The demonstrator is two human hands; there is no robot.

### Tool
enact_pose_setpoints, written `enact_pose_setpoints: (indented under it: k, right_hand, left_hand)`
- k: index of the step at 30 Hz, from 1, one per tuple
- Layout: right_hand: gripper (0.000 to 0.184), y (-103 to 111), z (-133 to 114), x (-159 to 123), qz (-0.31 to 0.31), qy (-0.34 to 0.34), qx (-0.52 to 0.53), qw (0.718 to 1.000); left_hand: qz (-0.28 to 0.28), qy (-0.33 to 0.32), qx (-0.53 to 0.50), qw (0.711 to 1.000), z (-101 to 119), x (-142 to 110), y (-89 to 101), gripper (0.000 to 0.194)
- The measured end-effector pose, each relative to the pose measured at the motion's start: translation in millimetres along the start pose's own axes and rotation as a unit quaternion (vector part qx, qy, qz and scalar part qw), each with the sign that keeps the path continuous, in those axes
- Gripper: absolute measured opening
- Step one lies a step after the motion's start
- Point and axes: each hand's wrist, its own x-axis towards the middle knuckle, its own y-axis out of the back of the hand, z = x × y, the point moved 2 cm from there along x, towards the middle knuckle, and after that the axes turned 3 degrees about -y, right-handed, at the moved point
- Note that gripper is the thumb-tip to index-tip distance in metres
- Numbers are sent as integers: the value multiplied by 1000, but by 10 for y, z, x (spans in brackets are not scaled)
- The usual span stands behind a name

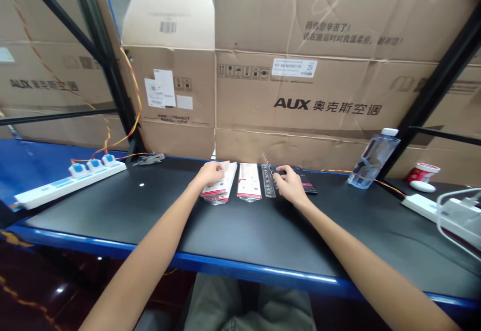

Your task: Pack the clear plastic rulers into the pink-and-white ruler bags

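My left hand [210, 173] lies over the top of a stack of white-and-red card packets in clear plastic bags [220, 183], its fingers curled on the upper end. To its right, a similar single packet [249, 182] lies flat, touched by neither hand. My right hand [289, 183] is at a clear ridged plastic strip [268, 181], with its fingertips on a small dark part at the strip's edge. Just past that hand lies a flat black box or card [308, 186].
The black bench top [112, 216] has a blue edge. On it stand a white power strip with blue switches [71, 186], a plastic water bottle [374, 158] and a red-and-white cup [423, 172]. Large cardboard boxes [323, 90] and black rack posts stand behind.
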Motion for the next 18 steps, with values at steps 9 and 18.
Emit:
enact_pose_setpoints:
  k: [9, 18]
  right_hand:
    - [24, -21, 28, 13, -7, 16, 27, 999]
    - [25, -77, -130, -112, -71, 65, 39, 995]
  left_hand:
    - [-2, 99, 30, 995, -255, 28, 66, 48]
    - [-3, 113, -13, 994, -108, -34, 12, 50]
